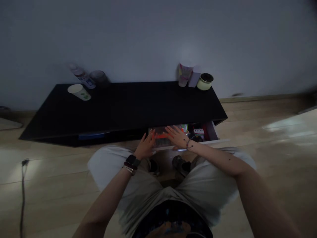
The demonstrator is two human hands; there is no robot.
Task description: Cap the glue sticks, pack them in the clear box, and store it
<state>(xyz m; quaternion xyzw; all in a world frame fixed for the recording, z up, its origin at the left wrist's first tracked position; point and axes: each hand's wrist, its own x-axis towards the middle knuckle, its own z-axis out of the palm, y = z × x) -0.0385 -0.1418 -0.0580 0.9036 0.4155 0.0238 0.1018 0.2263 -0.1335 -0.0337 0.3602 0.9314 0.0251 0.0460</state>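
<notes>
A drawer point(213, 131) is pulled out from the front of a long black cabinet point(138, 102). Inside it lie a flat item with a red-orange band point(162, 135), a small white box with dark print point(198, 131) and other small colourful things. My left hand point(146, 145), with a dark watch at the wrist, is over the drawer's left end, fingers spread. Just right of it, my right hand point(177, 136) lies palm down over the flat item, its fingers apart. Neither hand has anything in its grasp. Whether the fingertips touch the item is hard to tell.
On the cabinet top stand a white paper cup point(78, 92), a bottle point(83, 76) and a dark cup point(99, 78) at left. A patterned plastic cup point(184, 76), a pale box point(194, 77) and a cream pot point(205, 82) stand at right. A cable point(23, 195) lies on the floor.
</notes>
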